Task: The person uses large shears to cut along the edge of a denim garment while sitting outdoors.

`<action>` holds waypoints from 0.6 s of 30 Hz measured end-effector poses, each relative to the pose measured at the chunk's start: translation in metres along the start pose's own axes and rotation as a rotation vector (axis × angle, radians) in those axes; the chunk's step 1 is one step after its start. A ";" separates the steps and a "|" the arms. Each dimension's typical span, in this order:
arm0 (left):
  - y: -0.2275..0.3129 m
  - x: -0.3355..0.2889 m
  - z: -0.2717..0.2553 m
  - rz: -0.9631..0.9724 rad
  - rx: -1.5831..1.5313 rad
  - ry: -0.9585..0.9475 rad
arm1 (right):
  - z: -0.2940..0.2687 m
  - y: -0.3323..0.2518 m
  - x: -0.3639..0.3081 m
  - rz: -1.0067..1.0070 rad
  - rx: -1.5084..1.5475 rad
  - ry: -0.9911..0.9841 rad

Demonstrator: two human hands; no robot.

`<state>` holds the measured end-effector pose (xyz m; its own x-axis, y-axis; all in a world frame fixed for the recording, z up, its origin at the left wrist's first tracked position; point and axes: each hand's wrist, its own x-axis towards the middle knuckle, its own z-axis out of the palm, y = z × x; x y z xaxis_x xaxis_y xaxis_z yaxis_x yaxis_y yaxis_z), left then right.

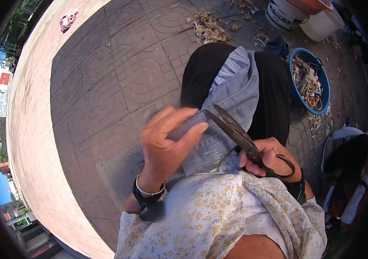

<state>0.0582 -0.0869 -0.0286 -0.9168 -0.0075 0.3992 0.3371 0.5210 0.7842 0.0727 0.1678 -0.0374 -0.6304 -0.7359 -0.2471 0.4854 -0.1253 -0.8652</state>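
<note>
Large dark metal scissors lie in my right hand, whose fingers are closed round the handles. Their blades point up and to the left, slightly parted at the tips. My left hand is raised just left of those tips, thumb and fingers apart, and I see nothing between them. Beneath both hands a faded denim cloth lies across my lap over black trousers. A bracelet and a dark band circle my left wrist.
A blue basin of dry, pale plant pieces stands right of my knees. Similar scraps are heaped on the paving ahead. White buckets stand at the far right. Another person sits at the right edge. Sunlit pavement runs along the left.
</note>
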 end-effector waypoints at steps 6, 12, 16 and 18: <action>-0.002 0.001 0.002 -0.019 -0.005 0.006 | -0.001 -0.004 0.001 0.090 -0.022 -0.024; -0.001 0.000 0.003 -0.059 0.004 0.021 | -0.002 0.000 0.001 0.056 0.011 -0.066; -0.003 -0.001 0.002 -0.029 0.016 0.011 | -0.001 -0.001 0.002 0.058 0.000 -0.068; -0.002 -0.001 0.003 -0.052 0.010 0.016 | -0.002 -0.001 0.002 0.059 0.002 -0.071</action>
<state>0.0577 -0.0852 -0.0316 -0.9297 -0.0483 0.3650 0.2865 0.5278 0.7996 0.0700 0.1675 -0.0380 -0.5563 -0.7872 -0.2661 0.5220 -0.0819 -0.8490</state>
